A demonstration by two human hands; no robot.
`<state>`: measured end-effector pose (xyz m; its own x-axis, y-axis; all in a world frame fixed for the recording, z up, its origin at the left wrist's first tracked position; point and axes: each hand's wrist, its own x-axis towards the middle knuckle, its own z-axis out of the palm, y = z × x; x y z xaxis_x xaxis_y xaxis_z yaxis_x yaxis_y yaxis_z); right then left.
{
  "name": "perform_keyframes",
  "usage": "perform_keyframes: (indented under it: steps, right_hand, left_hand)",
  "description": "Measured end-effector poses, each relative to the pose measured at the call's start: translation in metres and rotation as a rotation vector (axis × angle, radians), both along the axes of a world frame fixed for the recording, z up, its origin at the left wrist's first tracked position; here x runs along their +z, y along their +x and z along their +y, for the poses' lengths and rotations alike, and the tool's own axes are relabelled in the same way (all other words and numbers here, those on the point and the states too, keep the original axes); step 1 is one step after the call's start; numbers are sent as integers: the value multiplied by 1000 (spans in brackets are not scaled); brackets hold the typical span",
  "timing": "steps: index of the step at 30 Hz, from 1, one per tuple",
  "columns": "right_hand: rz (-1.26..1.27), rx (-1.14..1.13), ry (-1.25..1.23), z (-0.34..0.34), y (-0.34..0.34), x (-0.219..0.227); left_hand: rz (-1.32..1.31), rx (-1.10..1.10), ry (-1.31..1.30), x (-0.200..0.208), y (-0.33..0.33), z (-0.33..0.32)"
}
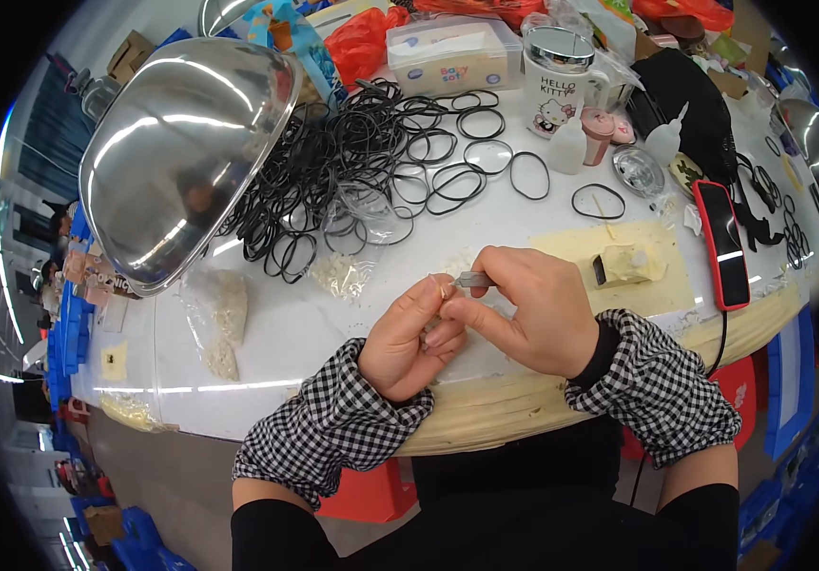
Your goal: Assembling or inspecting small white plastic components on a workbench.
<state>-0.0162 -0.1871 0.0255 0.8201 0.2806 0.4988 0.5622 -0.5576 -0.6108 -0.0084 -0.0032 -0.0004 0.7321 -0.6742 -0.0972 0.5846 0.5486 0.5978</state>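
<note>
Over the near middle of the white table, my two hands meet at the fingertips. My left hand is closed, thumb and forefinger pinching a small pale piece too tiny to name. Between the thumb and forefinger of my right hand sits a small grey metal blade, its tip touching or very near that piece. Just beyond my left hand lies a heap of pale bits on clear plastic. To the right of my right hand, a tape-wrapped block rests on a yellowish sheet.
A large shiny metal bowl tilts at the left beside a tangled pile of black rubber rings. A clear bag of pale pieces lies nearer. Farther back stand a lidded mug and a plastic box. A red-cased phone lies right.
</note>
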Motion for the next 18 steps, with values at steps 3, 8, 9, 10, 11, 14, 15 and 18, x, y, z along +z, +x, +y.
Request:
perform_keyframes:
  steps: [3, 8, 9, 10, 11, 14, 15, 18]
  right_hand:
    - [-1, 0, -21, 1, 1, -2]
    - [13, 9, -25, 2, 0, -2]
    - [24, 7, -33, 3, 0, -1]
    - [36, 5, -42, 3, 0, 0]
    - [34, 5, -38, 4, 0, 0]
    - [33, 6, -35, 4, 0, 1]
    - [34, 7, -39, 5, -1, 2]
    - [47, 9, -52, 5, -1, 2]
  left_hand:
    - [-8, -10, -23, -3, -1, 1]
    - [11, -7, -56, -8, -2, 1]
    - [14, -2, -46, -7, -2, 1]
    - [16, 4, -36, -7, -2, 1]
    - [1, -11, -49, -7, -1, 1]
    - [-35, -40, -72, -8, 2, 2]
    - [-39, -40, -69, -8, 2, 2]
    - [-29, -26, -46, -6, 1, 2]
